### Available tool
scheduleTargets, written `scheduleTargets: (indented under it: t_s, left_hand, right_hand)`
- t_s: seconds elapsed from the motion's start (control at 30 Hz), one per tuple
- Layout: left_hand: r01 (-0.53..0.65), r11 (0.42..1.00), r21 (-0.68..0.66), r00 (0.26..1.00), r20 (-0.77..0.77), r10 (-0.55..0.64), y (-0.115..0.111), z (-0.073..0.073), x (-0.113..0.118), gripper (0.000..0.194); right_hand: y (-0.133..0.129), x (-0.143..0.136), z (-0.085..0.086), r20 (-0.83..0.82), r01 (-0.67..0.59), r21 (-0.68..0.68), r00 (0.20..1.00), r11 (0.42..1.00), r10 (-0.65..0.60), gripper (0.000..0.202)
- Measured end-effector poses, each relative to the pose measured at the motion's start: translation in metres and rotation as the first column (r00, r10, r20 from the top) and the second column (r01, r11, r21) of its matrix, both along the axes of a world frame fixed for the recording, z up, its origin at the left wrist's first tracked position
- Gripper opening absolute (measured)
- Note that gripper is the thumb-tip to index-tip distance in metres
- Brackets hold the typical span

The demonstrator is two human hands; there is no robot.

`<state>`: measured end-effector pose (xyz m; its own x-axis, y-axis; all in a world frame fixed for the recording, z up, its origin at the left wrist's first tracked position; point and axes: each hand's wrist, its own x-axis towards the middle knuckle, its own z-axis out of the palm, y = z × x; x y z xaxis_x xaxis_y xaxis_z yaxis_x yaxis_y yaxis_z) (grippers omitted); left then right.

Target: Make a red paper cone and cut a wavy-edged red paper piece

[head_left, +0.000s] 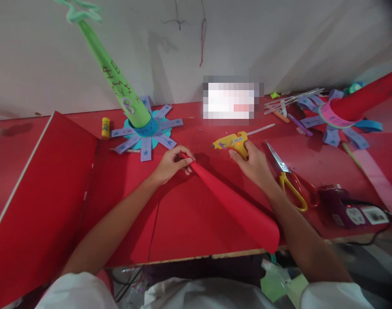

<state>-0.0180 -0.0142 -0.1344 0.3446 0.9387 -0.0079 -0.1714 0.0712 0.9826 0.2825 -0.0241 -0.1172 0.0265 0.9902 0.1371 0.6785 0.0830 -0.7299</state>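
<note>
A rolled red paper cone point(234, 197) slants across the table, its narrow tip up at the left and its wide end near the front edge. My left hand point(176, 163) pinches the tip between thumb and fingers. The yellow hot glue gun point(231, 141) points left, with a clear glue stick point(262, 129) jutting from its back. Around its handle is my right hand point(253, 165), the thumb on the near side; part of the grip is hidden. Scissors point(286, 169) with yellow and red handles lie just right of that hand.
Behind my left hand stands a green paper cone point(118, 77) on a blue base with purple strips, beside a yellow glue tube point(105, 128). A red cone point(369, 94) leans at the right. A purple device point(347, 206) with a cable sits front right. A red board point(44, 193) rises at left.
</note>
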Motion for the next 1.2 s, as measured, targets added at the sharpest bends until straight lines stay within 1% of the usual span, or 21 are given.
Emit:
scheduleTargets:
  t_s: [0.07, 0.2, 0.27, 0.33, 0.37, 0.4, 0.43, 0.47, 0.5, 0.53, 0.6, 0.67, 0.7, 0.73, 0.8, 0.83, 0.93, 1.0, 1.1, 1.2]
  left_hand:
    - [0.007, 1.000, 0.021, 1.000, -0.001, -0.007, -0.001, 0.001, 0.000, 0.042]
    - [0.021, 0.998, 0.057, 1.000, 0.014, -0.022, -0.001, 0.002, -0.001, 0.038]
    - [0.027, 0.997, 0.066, 0.999, 0.019, -0.029, -0.001, 0.002, -0.001, 0.038]
    - [0.034, 0.997, 0.072, 0.999, 0.019, -0.036, 0.000, 0.002, -0.001, 0.039]
    - [0.039, 0.996, 0.077, 0.999, 0.020, -0.041, 0.000, 0.002, -0.001, 0.039]
    - [0.045, 0.996, 0.081, 0.999, 0.022, -0.047, 0.000, 0.002, -0.002, 0.038]
    - [0.050, 0.995, 0.085, 0.998, 0.022, -0.052, 0.000, 0.003, -0.001, 0.038]
    - [0.054, 0.994, 0.090, 0.998, 0.023, -0.056, 0.000, 0.003, -0.001, 0.038]
    - [0.057, 0.994, 0.094, 0.998, 0.024, -0.059, -0.001, 0.003, -0.001, 0.038]
    - [0.060, 0.993, 0.100, 0.998, 0.025, -0.062, -0.001, 0.004, 0.000, 0.038]
    - [0.069, 0.991, 0.112, 0.997, 0.028, -0.072, -0.002, 0.006, 0.002, 0.037]
    - [0.089, 0.989, 0.115, 0.996, 0.020, -0.092, -0.003, 0.007, 0.003, 0.037]
    - [0.097, 0.989, 0.116, 0.995, 0.010, -0.098, -0.003, 0.008, 0.004, 0.038]
    - [0.097, 0.988, 0.119, 0.995, -0.005, -0.097, -0.003, 0.008, 0.005, 0.038]
    - [0.064, 0.989, 0.136, 0.997, -0.040, -0.059, -0.003, 0.007, 0.006, 0.040]
    - [0.028, 0.989, 0.146, 0.998, -0.054, -0.021, -0.003, 0.006, 0.007, 0.042]
    - [-0.088, 0.987, 0.138, 0.993, -0.072, 0.098, -0.003, 0.002, 0.010, 0.051]
    - [-0.124, 0.984, 0.131, 0.987, -0.090, 0.137, -0.004, 0.001, 0.013, 0.054]
    - [-0.114, 0.981, 0.157, 0.977, -0.161, 0.139, -0.008, 0.002, 0.016, 0.046]
    - [-0.072, 0.987, 0.144, 0.979, -0.177, 0.097, -0.011, 0.005, 0.017, 0.041]
  right_hand:
    - [0.001, 0.002, -0.003, 0.124, -0.007, -0.006, 0.992, 1.000, 0.008, 0.034]
    - [-0.001, 0.002, -0.006, 0.294, -0.054, -0.033, 0.954, 0.998, 0.061, 0.028]
    - [-0.002, 0.001, -0.003, 0.364, -0.053, -0.025, 0.929, 0.998, 0.059, 0.029]
    - [-0.004, 0.000, 0.004, 0.363, -0.050, 0.030, 0.931, 0.998, 0.036, 0.031]
    - [-0.006, 0.000, 0.008, 0.307, -0.067, 0.053, 0.950, 0.996, 0.048, 0.032]
    - [-0.008, -0.001, 0.012, 0.206, -0.107, 0.054, 0.974, 0.993, 0.094, 0.033]
    - [-0.010, -0.004, 0.015, 0.062, -0.178, 0.026, 0.982, 0.984, 0.176, 0.035]
    - [-0.013, -0.007, 0.018, -0.110, -0.274, -0.026, 0.957, 0.961, 0.269, 0.038]
    - [-0.017, -0.011, 0.019, -0.285, -0.391, -0.088, 0.891, 0.916, 0.353, 0.042]
    - [-0.021, -0.017, 0.019, -0.436, -0.510, -0.134, 0.800, 0.850, 0.411, 0.048]
    - [-0.029, -0.030, 0.018, -0.637, -0.684, -0.185, 0.631, 0.706, 0.444, 0.063]
    - [-0.036, -0.045, 0.014, -0.769, -0.778, -0.217, 0.508, 0.590, 0.387, 0.076]
    - [-0.040, -0.052, 0.013, -0.817, -0.805, -0.222, 0.461, 0.550, 0.346, 0.080]
    - [-0.043, -0.058, 0.011, -0.849, -0.815, -0.220, 0.430, 0.536, 0.306, 0.080]
    - [-0.049, -0.068, 0.008, -0.883, -0.808, -0.217, 0.401, 0.547, 0.243, 0.079]
    - [-0.051, -0.072, 0.007, -0.888, -0.798, -0.220, 0.402, 0.562, 0.223, 0.079]
    - [-0.056, -0.078, 0.004, -0.888, -0.759, -0.239, 0.423, 0.606, 0.180, 0.078]
    - [-0.058, -0.080, 0.003, -0.889, -0.736, -0.252, 0.433, 0.628, 0.151, 0.078]
    - [-0.061, -0.082, 0.003, -0.895, -0.717, -0.272, 0.433, 0.642, 0.104, 0.080]
    - [-0.061, -0.084, 0.004, -0.902, -0.701, -0.282, 0.426, 0.655, 0.067, 0.081]
